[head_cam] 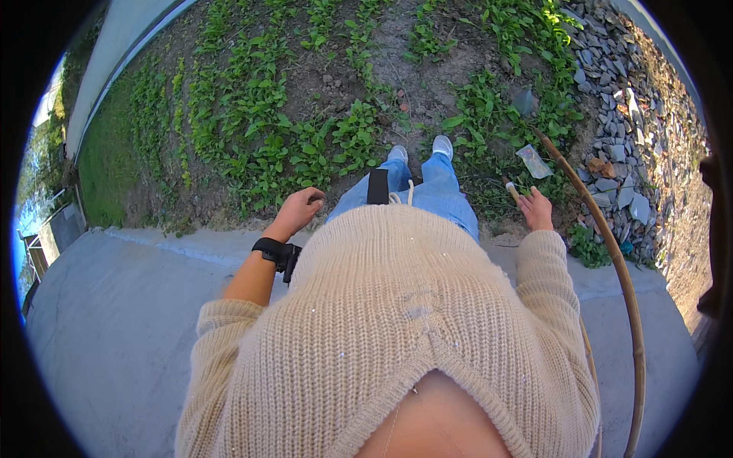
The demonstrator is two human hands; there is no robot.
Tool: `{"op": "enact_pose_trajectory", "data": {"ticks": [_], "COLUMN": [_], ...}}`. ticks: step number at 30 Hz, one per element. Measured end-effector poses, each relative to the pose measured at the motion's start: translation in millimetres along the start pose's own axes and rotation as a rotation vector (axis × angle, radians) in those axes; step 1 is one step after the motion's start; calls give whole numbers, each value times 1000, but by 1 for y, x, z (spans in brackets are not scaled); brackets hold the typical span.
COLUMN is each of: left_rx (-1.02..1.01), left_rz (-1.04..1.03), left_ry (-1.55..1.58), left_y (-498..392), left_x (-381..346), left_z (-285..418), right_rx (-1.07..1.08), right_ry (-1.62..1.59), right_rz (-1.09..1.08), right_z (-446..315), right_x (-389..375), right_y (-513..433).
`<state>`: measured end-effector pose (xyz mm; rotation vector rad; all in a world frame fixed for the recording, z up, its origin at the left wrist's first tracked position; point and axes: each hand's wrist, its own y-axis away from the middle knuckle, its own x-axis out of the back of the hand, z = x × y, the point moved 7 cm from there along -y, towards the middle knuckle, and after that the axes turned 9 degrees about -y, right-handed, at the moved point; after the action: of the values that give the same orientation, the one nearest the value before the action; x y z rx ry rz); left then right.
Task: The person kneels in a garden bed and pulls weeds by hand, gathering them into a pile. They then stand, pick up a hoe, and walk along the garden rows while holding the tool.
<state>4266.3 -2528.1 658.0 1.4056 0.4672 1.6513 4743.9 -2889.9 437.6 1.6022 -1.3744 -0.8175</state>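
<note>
My left hand (299, 210) hangs beside my hip above the soil's edge, its fingers loosely curled around nothing. A black strap with a device (278, 252) circles that wrist. My right hand (537, 212) is low on the other side, palm partly showing and fingers apart. Just past its fingertips appears a short wooden handle (511, 189) with a pale band. The handle seems to lie among the plants; whether a finger touches it is unclear. To the right, a hoe's long wooden handle (607, 229) runs past my arm, its grey metal blade (522, 103) among the leaves.
Rows of leafy green plants (252, 97) grow before my feet. A clear plastic packet (534, 162) lies near the right hand. Broken stone pieces (618, 151) are heaped at the right. Concrete paving (126, 320) lies beneath and behind me; a pale wall (114, 63) borders the left.
</note>
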Motion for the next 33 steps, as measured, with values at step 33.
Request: {"op": "enact_pose_trajectory", "data": {"ticks": [33], "left_rx": [479], "left_rz": [964], "left_ry": [1005], "left_y": [260], "left_x": [88], "left_z": [-569], "right_rx": [1528], "right_ry": [1302], "right_rz": [-1437], "right_z": [262], "right_x": [-788], "right_y": [630]}}
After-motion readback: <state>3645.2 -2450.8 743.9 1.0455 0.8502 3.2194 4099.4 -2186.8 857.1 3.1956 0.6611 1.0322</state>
